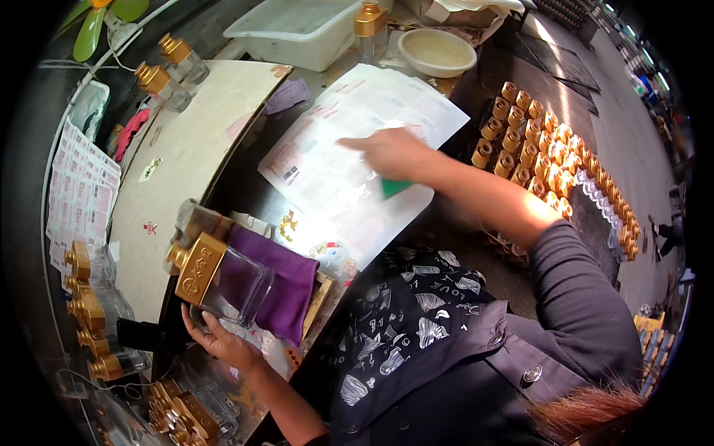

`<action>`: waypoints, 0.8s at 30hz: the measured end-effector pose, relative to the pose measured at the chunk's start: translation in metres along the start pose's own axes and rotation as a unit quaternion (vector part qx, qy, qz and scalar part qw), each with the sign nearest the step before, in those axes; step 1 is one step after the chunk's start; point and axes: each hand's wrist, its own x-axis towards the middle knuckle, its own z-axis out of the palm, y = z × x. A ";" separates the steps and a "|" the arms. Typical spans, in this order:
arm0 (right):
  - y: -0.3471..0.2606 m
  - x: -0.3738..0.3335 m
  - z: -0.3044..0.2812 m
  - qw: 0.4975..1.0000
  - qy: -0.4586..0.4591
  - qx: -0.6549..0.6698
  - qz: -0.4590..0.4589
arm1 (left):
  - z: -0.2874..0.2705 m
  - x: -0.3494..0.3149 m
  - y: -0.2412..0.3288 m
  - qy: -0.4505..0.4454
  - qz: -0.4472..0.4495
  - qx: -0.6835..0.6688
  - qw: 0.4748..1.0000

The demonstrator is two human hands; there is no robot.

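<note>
A clear glass bottle [239,286] with a gold shoulder and neck lies tilted at the left, on a folded purple cloth [286,276]. My left hand [219,343] is closed on its near side, thumb and fingers at the gold shoulder. Over the white printed sheets [335,160] reaches my right hand [394,154], its index finger stretched out onto the top sheet and the other fingers curled. From beneath that hand sticks out a flat green piece [394,187], apparently held in the palm. Gold decals [287,224] lie on the dark table between the cloth and the sheets.
Gold-topped bottles stand on the left board [201,141], along the left edge [88,305] and at the lower left [182,409]. A plastic tub [294,26], a bottle [370,33] and a round bowl [437,52] sit at the back. Rows of gold-topped bottles [532,141] fill the right.
</note>
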 end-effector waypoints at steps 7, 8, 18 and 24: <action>-0.043 0.079 0.053 0.993 -0.045 -0.092 -0.057 | -0.006 -0.009 -0.001 -0.003 -0.004 0.024 1.000; -0.038 0.073 0.052 0.992 -0.053 -0.103 -0.056 | -0.009 -0.010 -0.004 0.002 -0.015 0.027 1.000; 0.025 -0.105 -0.008 0.993 -0.091 0.028 0.072 | -0.007 -0.013 -0.006 0.011 -0.038 -0.012 0.999; 0.047 -0.092 0.017 0.850 -0.031 0.352 0.391 | -0.006 -0.017 0.006 0.021 0.157 0.128 0.979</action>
